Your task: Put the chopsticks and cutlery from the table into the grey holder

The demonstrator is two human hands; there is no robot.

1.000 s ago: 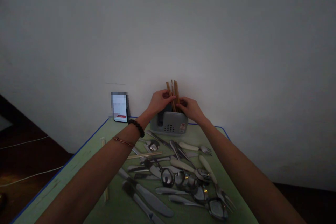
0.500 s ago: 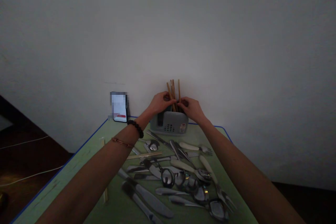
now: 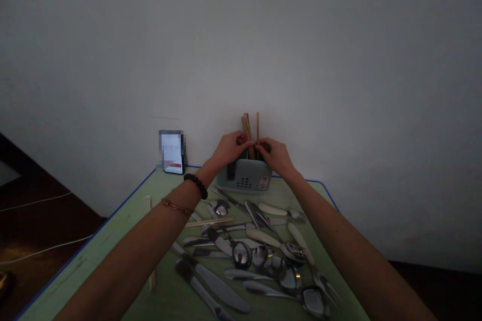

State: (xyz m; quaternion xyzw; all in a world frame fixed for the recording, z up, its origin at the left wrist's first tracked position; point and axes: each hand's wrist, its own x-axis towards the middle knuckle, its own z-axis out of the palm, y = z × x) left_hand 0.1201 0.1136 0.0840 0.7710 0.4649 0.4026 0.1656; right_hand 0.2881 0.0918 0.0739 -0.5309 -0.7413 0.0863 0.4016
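A grey utensil holder (image 3: 253,176) with a pattern of holes stands against the wall at the far end of the table. Several wooden chopsticks (image 3: 246,128) rise out of it, leaning slightly left. My left hand (image 3: 232,147) is closed around the lower part of this bunch, just above the holder's rim. On the other side, my right hand (image 3: 274,153) pinches a single upright chopstick (image 3: 258,125) apart from the bunch. Both sets of fingertips nearly meet in front of the chopsticks. The lower ends are hidden inside the holder.
Spoons (image 3: 241,255), knives (image 3: 220,288) and forks (image 3: 327,283) lie spread over the green table (image 3: 109,251). Pale chopsticks (image 3: 209,222) lie among them, with another pair (image 3: 150,246) at the left. A phone (image 3: 172,153) leans upright at the back left.
The chopsticks in my left hand have drawn closer together and tilt a little less spread. My hands stay nearly in place; the view has shifted slightly.
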